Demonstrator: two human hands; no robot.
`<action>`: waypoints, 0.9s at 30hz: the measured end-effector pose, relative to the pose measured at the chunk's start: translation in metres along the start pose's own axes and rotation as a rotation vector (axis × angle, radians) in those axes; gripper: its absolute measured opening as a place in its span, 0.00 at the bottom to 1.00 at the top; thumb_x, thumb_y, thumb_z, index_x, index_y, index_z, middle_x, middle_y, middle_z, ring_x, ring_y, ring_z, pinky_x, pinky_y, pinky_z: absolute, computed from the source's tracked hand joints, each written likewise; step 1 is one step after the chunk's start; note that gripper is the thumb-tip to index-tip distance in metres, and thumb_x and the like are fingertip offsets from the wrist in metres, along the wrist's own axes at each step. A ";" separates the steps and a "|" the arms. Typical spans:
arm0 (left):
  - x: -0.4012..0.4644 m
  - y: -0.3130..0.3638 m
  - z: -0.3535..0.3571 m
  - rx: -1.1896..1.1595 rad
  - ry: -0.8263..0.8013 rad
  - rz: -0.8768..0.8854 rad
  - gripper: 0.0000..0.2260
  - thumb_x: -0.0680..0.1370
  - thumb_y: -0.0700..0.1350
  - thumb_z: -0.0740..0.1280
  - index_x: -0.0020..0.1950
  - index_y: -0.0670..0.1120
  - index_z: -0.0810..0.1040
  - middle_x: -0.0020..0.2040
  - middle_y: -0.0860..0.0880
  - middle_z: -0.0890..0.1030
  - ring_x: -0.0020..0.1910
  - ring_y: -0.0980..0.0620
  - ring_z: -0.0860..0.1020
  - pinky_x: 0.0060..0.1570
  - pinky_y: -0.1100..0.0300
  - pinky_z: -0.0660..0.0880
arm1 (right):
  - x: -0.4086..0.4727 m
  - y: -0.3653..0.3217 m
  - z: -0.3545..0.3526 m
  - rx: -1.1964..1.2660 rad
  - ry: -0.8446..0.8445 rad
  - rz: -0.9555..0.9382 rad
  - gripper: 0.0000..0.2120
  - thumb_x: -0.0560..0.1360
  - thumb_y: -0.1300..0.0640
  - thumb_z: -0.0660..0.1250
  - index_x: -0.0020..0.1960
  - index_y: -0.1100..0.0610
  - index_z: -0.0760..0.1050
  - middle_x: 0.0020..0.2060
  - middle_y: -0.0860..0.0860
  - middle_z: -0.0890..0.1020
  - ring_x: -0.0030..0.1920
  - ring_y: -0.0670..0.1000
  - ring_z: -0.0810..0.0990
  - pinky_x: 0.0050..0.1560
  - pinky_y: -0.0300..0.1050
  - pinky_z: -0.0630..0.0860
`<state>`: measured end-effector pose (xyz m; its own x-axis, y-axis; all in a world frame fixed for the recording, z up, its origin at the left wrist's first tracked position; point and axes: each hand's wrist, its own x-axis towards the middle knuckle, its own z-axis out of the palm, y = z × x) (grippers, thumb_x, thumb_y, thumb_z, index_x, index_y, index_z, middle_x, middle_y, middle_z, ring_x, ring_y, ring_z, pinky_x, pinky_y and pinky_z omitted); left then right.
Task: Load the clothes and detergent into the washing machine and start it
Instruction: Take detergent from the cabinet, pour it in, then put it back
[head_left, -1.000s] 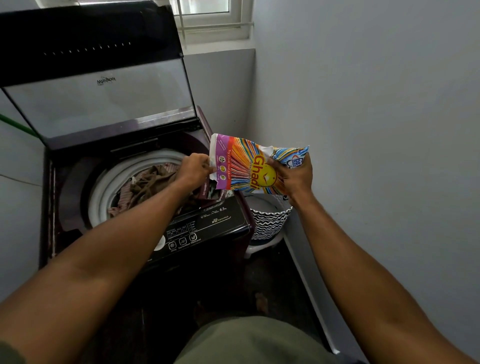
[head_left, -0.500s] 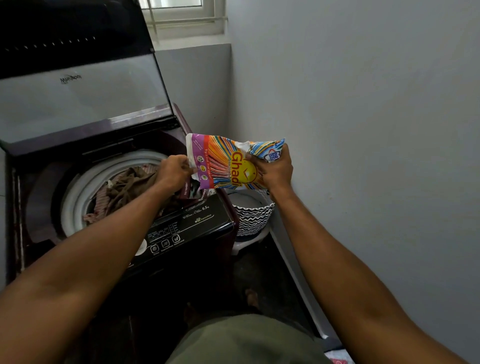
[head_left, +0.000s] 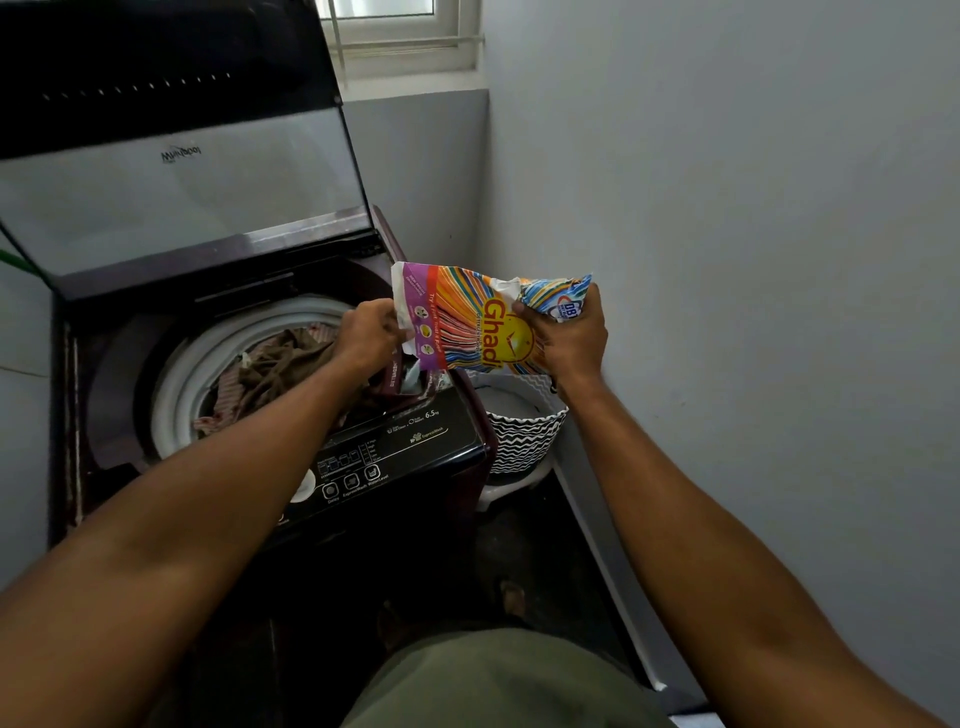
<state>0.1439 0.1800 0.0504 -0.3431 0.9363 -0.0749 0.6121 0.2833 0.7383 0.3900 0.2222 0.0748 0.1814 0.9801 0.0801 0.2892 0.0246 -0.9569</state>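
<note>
Nearest the camera, two bare forearms reached up from the bottom corners of the frame toward its middle. Just beyond them, the black control panel (head_left: 395, 457) of the washing machine (head_left: 72, 415) lay untouched at centre, its buttons showing no sign of a press, so I judged the start still lay ahead. Above the panel, the left hand (head_left: 366, 338) had its fingers curled on the left end of the detergent packet (head_left: 467, 327), though its fingertips were turned away and I could not tell whether they pinched the packet's edge or the maroon piece (head_left: 395, 376) hanging under it. The right hand (head_left: 569, 343) was clamped round the crumpled right end of the packet, thumb on top. The packet itself was held level in the air over the machine's right front corner, its left end over the tub's edge, and no powder could be seen leaving it. Left of centre, the clothes (head_left: 275, 369) already lay heaped inside the white tub ring (head_left: 176, 384), so loading appeared done. At right of centre a zigzag-patterned basket (head_left: 524, 441) stood on the floor against the wall. Farthest back, in the upper left, the lid (head_left: 176, 197) stood raised below a window (head_left: 395, 31).
</note>
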 end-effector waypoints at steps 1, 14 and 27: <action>-0.001 0.000 -0.001 -0.005 -0.002 0.006 0.10 0.76 0.43 0.72 0.56 0.46 0.80 0.50 0.48 0.84 0.48 0.50 0.82 0.50 0.47 0.81 | 0.000 0.000 0.000 -0.007 0.000 -0.001 0.31 0.59 0.43 0.83 0.53 0.57 0.73 0.44 0.46 0.84 0.43 0.46 0.83 0.45 0.47 0.82; -0.003 0.001 -0.007 -0.109 -0.022 -0.006 0.16 0.76 0.39 0.72 0.62 0.46 0.76 0.48 0.48 0.84 0.46 0.52 0.83 0.48 0.51 0.82 | 0.001 -0.005 0.002 -0.035 0.007 -0.017 0.31 0.61 0.43 0.82 0.54 0.58 0.73 0.44 0.44 0.82 0.41 0.40 0.81 0.44 0.41 0.80; 0.002 -0.003 -0.006 -0.008 -0.041 -0.035 0.08 0.75 0.42 0.73 0.53 0.45 0.83 0.50 0.46 0.85 0.46 0.51 0.83 0.51 0.48 0.82 | -0.002 -0.006 0.002 -0.041 -0.015 -0.029 0.31 0.62 0.44 0.82 0.56 0.57 0.72 0.45 0.46 0.82 0.42 0.43 0.81 0.41 0.34 0.78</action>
<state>0.1368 0.1795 0.0521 -0.3348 0.9335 -0.1281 0.5944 0.3147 0.7400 0.3856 0.2202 0.0796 0.1586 0.9819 0.1032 0.3325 0.0453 -0.9420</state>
